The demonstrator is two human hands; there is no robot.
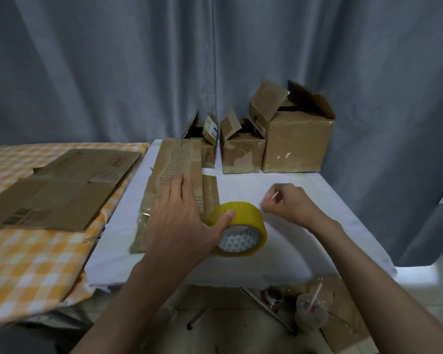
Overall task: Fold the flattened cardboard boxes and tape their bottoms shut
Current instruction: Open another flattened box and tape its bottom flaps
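A yellow roll of packing tape [243,227] stands on edge on the white table [292,251]. My left hand [179,218] holds it, thumb pressed on the roll's top, fingers stretched over a flattened cardboard box [172,180] lying lengthwise on the table. My right hand [287,203] hovers just right of the roll and pinches a small thin stick between its fingertips. Whether a tape end is pulled out I cannot tell. Three folded boxes [297,144] stand at the table's far edge with their top flaps open.
Flattened cardboard sheets [56,190] lie on an orange checked cloth [31,272] to the left. A grey curtain [138,72] hangs behind. Below the table's near edge are metal legs, cardboard scraps and a cup with a straw [311,311].
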